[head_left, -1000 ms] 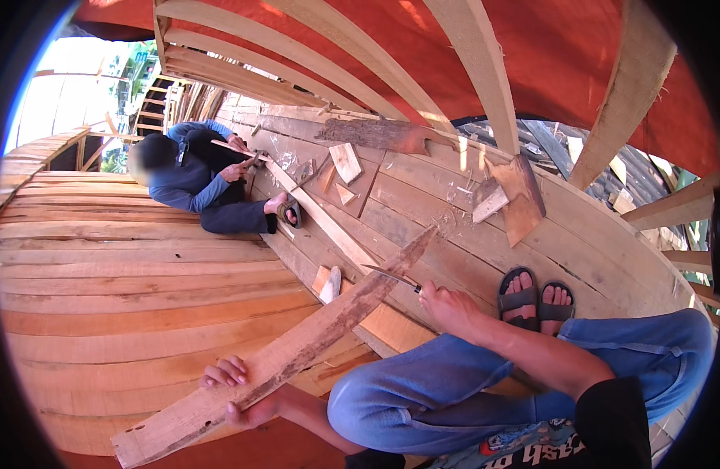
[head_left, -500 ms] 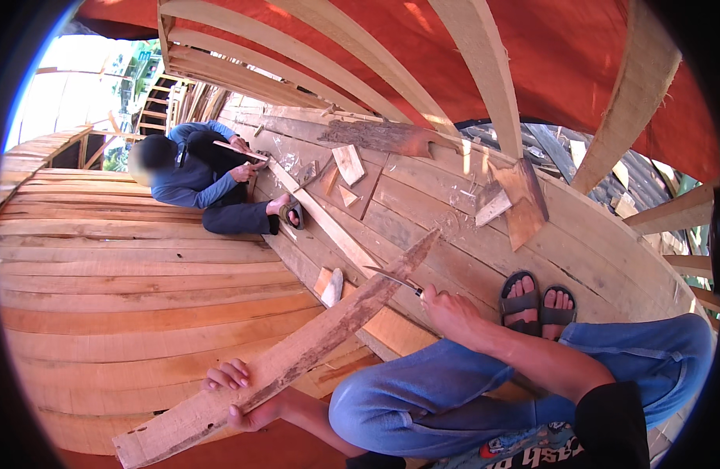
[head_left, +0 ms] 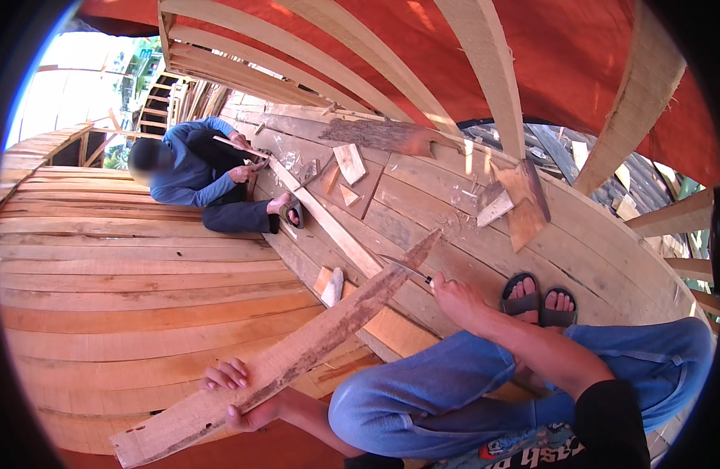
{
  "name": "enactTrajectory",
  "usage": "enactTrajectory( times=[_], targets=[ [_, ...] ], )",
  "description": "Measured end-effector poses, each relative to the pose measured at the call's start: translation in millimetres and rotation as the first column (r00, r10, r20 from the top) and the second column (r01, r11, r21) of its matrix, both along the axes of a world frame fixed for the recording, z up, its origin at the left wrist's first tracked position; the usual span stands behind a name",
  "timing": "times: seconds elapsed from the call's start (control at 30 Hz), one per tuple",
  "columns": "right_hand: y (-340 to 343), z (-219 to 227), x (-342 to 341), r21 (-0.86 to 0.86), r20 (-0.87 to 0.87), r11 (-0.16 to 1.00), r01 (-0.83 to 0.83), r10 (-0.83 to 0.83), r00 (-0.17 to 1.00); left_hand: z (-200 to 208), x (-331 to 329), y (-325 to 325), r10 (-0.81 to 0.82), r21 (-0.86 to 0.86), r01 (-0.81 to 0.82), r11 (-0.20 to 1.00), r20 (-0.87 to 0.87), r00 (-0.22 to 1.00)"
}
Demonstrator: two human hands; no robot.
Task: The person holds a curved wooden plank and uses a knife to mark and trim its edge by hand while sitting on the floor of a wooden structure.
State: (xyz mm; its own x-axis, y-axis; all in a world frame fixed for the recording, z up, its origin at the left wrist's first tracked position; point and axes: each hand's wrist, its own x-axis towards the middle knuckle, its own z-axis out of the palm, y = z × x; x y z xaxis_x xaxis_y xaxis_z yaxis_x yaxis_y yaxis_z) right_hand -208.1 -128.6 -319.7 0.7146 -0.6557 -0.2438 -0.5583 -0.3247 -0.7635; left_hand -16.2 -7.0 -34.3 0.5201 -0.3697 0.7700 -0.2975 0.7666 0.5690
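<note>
A long wooden plank [head_left: 297, 356] with rough bark along one edge slants from the lower left toward the middle, narrowing at its far end. My left hand [head_left: 241, 397] grips it near its wide lower end, fingers on one side and thumb on the other. My right hand [head_left: 456, 301] is closed around the handle of a knife [head_left: 409, 270] with a thin curved blade. The blade lies across the narrow part of the plank, by its barky edge. Most of the handle is hidden in my fist.
At the upper left a co-worker [head_left: 200, 176] sits with a thin wooden strip. A long pale batten [head_left: 329, 221] runs between us. Wood offcuts [head_left: 349, 164], a bark slab [head_left: 383, 137] and shavings lie on the plank floor [head_left: 422, 203]. Curved ribs [head_left: 485, 62] rise before a red tarp [head_left: 567, 70].
My right hand has moved slightly up and to the right with the knife, and the blade has shifted along the plank's edge. My left hand and the plank stay nearly still.
</note>
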Motion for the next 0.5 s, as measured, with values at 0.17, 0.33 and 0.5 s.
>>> enactTrajectory(
  times=[0.17,0.33,0.5],
  targets=[
    [2,5,2,-0.049,0.047,0.999,0.005,-0.002,0.999,-1,-3,1,-0.003,-0.002,0.003,1.0,-0.018,1.0],
    [7,31,9,-0.007,0.045,1.0,-0.021,0.021,0.999,-1,2,4,0.008,-0.004,-0.008,1.0,-0.01,1.0],
    [-10,-11,2,-0.117,0.047,0.992,0.046,-0.04,0.998,-2,-2,-2,-0.01,-0.007,0.01,1.0,-0.028,1.0]
  ],
)
